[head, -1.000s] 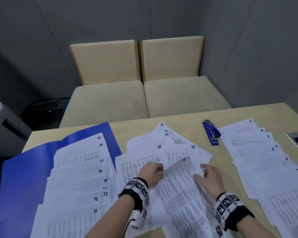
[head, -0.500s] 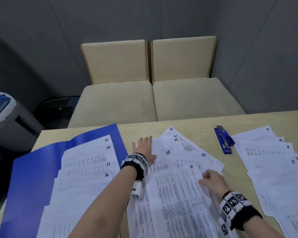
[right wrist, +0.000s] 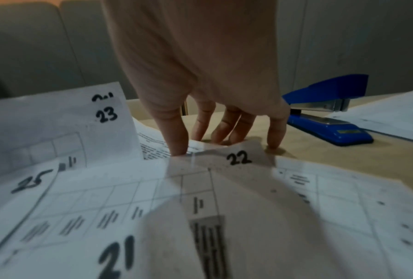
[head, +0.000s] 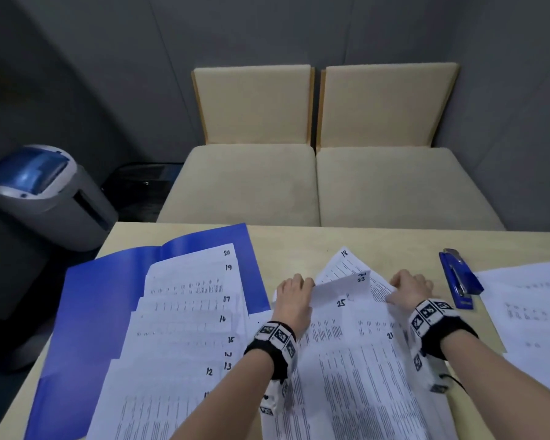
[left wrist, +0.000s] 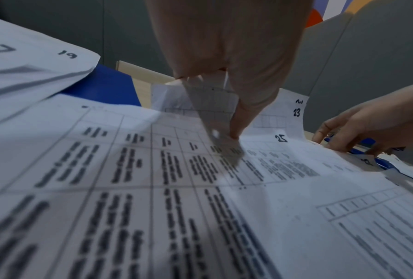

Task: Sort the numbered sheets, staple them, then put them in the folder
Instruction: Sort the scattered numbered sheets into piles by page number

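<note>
Over at the left edge of the bench (head: 185,231) your blue folder (head: 108,306) lies open, and a fan of sheets (head: 185,312) numbered 12 through 20 runs down across it toward the near edge. Moving right, your left hand (head: 294,300) is on the middle pile (head: 356,360): thumb and fingers pinch the left edge of the sheet marked 23 (head: 343,285) and hold that edge off the pile, so the page stands curled up. From the left wrist view the thumb (left wrist: 245,117) comes down against the sheet marked 25 (left wrist: 280,138) while the 23 page rises behind it. Sheet 18 (head: 343,258) pokes out at the far end of this pile, with 21 nearer you. Now your right hand (head: 410,289), at the pile's right edge: fingers curled downward, fingertips (right wrist: 179,145) planted on the paper and on the bench just past the corner marked 22 (right wrist: 238,158), which buckles up under them. Whether that corner is actually pinched, I cannot tell. Just right of that hand sits the blue stapler (head: 459,277), flat on the bench and untouched. Further right, at the right edge, another spread of sheets (head: 534,312) lies with 10 showing on the farthest one.
</note>
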`<action>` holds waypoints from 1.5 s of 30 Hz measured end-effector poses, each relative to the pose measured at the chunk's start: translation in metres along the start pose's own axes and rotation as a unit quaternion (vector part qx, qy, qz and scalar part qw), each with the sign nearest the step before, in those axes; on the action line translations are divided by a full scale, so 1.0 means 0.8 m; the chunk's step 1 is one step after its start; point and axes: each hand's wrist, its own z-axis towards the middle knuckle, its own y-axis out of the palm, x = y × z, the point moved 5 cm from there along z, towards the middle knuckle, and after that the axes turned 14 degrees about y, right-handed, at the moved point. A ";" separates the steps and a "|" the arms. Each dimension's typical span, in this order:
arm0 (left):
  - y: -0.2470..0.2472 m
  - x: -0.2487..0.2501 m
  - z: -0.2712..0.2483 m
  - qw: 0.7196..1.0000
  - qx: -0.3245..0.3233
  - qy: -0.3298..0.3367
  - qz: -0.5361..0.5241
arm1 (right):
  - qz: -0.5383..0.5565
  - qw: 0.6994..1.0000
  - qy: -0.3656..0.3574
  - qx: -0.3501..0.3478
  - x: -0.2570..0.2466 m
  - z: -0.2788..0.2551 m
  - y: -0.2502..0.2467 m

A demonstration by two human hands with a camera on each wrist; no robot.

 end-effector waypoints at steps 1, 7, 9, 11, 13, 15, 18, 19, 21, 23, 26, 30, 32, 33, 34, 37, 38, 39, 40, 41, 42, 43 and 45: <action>0.000 0.000 0.000 1.000 0.005 0.001 -0.004 | -0.013 1.000 0.003 -0.006 -0.001 -0.002 0.000; 0.001 -0.004 0.004 1.000 -0.004 0.007 -0.008 | 0.043 0.996 -0.029 -0.071 -0.002 -0.009 -0.006; 0.001 -0.005 0.004 1.000 -0.016 0.002 -0.014 | 0.085 0.990 -0.060 -0.097 -0.005 -0.016 -0.015; 0.000 -0.007 0.003 1.000 -0.028 -0.005 -0.011 | 0.111 0.986 -0.090 -0.089 -0.007 -0.026 -0.030; -0.003 -0.009 0.003 0.999 -0.036 -0.010 -0.003 | 0.144 0.984 -0.101 -0.040 -0.006 -0.036 -0.049; -0.004 -0.011 0.001 0.999 -0.048 -0.014 0.007 | 0.208 0.973 -0.096 0.016 0.000 -0.042 -0.068; -0.006 -0.011 -0.009 0.998 -0.057 -0.024 0.027 | 0.346 0.930 -0.078 0.097 0.014 -0.055 -0.098; -0.008 -0.011 -0.014 0.998 -0.046 -0.033 0.028 | 0.397 0.906 -0.070 0.127 0.018 -0.058 -0.107; -0.021 -0.018 -0.026 0.998 -0.012 -0.047 0.025 | 0.491 0.850 -0.062 0.179 0.022 -0.065 -0.128; -0.042 -0.039 -0.039 0.998 0.013 -0.059 0.031 | 0.564 0.801 -0.056 0.190 0.017 -0.067 -0.145; -0.083 -0.099 -0.065 0.992 0.031 -0.111 0.056 | 0.651 0.740 -0.039 0.165 0.002 -0.072 -0.158; -0.111 -0.180 -0.109 0.978 -0.061 -0.192 0.058 | 0.689 0.715 -0.016 0.118 -0.030 -0.087 -0.146; -0.112 -0.199 -0.125 0.972 -0.114 -0.199 0.054 | 0.698 0.712 0.006 0.071 -0.048 -0.096 -0.122; -0.112 -0.203 -0.130 0.971 -0.129 -0.196 0.051 | 0.701 0.712 0.012 0.042 -0.058 -0.102 -0.107; -0.112 -0.204 -0.133 0.971 -0.138 -0.191 0.049 | 0.701 0.713 0.017 0.018 -0.068 -0.104 -0.091; -0.118 -0.201 -0.135 0.971 -0.155 -0.176 0.049 | 0.692 0.719 0.044 -0.042 -0.093 -0.120 -0.044; -0.120 -0.200 -0.137 0.972 -0.154 -0.172 0.047 | 0.683 0.726 0.050 -0.056 -0.102 -0.128 -0.031; -0.124 -0.199 -0.139 0.974 -0.145 -0.168 0.043 | 0.675 0.732 0.050 -0.072 -0.111 -0.135 -0.018; -0.127 -0.198 -0.142 0.977 -0.129 -0.165 0.038 | 0.670 0.736 0.044 -0.090 -0.122 -0.143 -0.007; -0.131 -0.197 -0.145 0.980 -0.110 -0.162 0.033 | 0.660 0.742 0.038 -0.111 -0.132 -0.153 0.003; -0.136 -0.195 -0.149 0.982 -0.095 -0.157 0.032 | 0.643 0.755 0.032 -0.125 -0.141 -0.164 0.015; -0.139 -0.193 -0.153 0.984 -0.084 -0.153 0.032 | 0.618 0.774 0.027 -0.135 -0.149 -0.174 0.029; -0.145 -0.189 -0.160 0.986 -0.069 -0.145 0.033 | 0.574 0.799 0.011 -0.179 -0.165 -0.199 0.059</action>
